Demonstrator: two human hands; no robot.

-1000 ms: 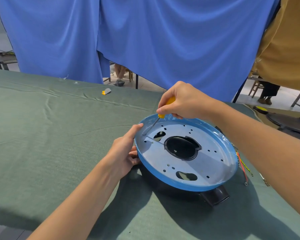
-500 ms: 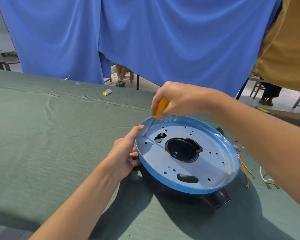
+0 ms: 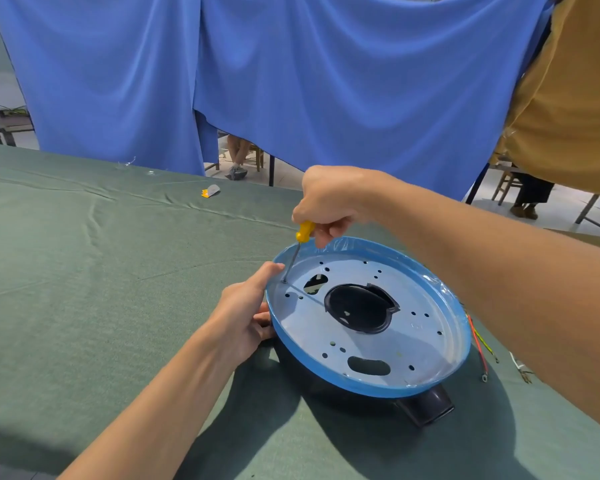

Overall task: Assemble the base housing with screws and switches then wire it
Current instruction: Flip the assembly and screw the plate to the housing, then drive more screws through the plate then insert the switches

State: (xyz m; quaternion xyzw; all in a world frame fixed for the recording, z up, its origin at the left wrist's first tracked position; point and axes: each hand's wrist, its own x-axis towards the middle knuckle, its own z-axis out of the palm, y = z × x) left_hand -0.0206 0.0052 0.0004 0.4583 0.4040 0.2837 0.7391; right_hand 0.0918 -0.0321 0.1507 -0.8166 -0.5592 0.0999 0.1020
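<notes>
The round blue base (image 3: 413, 341) sits on the green table (image 3: 84, 271). The left hand (image 3: 246, 313) holds its rim, thumb on top, likely so it cannot spin. The right hand (image 3: 329, 206) grips the yellow screwdriver (image 3: 296, 251) almost straight up, tip in a small hole (image 3: 284, 281) by that rim, probably to screw it tight. Loose wires (image 3: 478, 344) lie beside the base, waiting.
</notes>
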